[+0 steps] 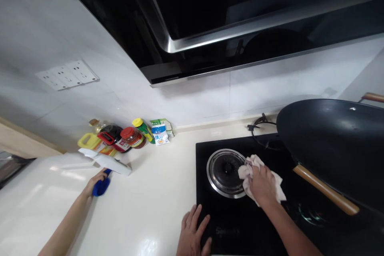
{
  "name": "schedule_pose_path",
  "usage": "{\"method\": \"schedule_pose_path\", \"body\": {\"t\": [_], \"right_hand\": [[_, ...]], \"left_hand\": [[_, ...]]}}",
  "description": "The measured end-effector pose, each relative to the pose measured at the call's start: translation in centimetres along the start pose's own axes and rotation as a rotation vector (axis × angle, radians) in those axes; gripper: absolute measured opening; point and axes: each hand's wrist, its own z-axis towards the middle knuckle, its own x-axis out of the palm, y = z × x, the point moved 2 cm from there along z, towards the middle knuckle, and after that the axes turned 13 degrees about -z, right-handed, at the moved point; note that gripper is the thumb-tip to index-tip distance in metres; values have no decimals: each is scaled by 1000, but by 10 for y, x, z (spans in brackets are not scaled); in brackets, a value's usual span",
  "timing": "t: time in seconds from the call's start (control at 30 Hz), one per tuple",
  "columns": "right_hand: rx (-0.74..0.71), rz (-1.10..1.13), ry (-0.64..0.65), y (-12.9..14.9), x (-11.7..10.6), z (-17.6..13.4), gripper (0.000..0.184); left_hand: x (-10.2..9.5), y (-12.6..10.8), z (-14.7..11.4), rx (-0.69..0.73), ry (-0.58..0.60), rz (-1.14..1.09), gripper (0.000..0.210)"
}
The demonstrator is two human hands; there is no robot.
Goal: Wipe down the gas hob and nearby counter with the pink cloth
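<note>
My right hand [264, 186] presses a crumpled whitish cloth [277, 184] onto the black cooktop [240, 216]. The cloth touches the right rim of the round burner [226, 173], which has a bright metal ring and a dark centre. At the cooktop's left edge, my left hand [194, 232] lies with its fingers spread, partly on the pale counter [162, 192], holding nothing. A large black wok [336, 140] with a wooden handle [327, 190] stands to the right of the cloth.
At left, another person's hand [95, 182] holds a blue cloth [102, 186] beside a white spray bottle [106, 162]. Several condiment containers stand by the wall, including a red-lidded jar [133, 138]. A range hood [210, 56] hangs above; a black cable [255, 128] lies behind the cooktop.
</note>
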Motion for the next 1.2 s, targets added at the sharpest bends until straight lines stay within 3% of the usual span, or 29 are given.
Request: {"method": "schedule_pose_path", "body": {"t": [0.2, 0.33, 0.5, 0.63, 0.77, 0.87, 0.93, 1.03, 1.2], "right_hand": [[-18, -11, 131, -28, -15, 79, 49], [-46, -20, 157, -40, -17, 91, 47], [-27, -65, 172, -37, -17, 47, 47], [-46, -86, 163, -14, -27, -2, 45], [-137, -61, 81, 16, -31, -57, 37], [-261, 0, 1, 33, -20, -100, 34], [-346, 45, -29, 42, -8, -121, 43], [-458, 91, -56, 55, 9, -134, 52], [-757, 209, -133, 86, 17, -120, 66]], "left_hand": [[-6, -2, 7, 17, -25, -4, 64], [-9, -4, 10, 16, -33, 7, 61], [-9, -5, 9, 14, -22, 16, 61], [-6, -5, 8, 3, -22, 19, 63], [-5, -4, 6, 17, -54, 25, 63], [-6, -4, 7, 29, -66, 41, 63], [-7, -4, 7, 31, -63, 53, 63], [-7, -3, 7, 44, -63, 79, 62], [-2, 3, 5, 86, -90, 96, 59]]}}
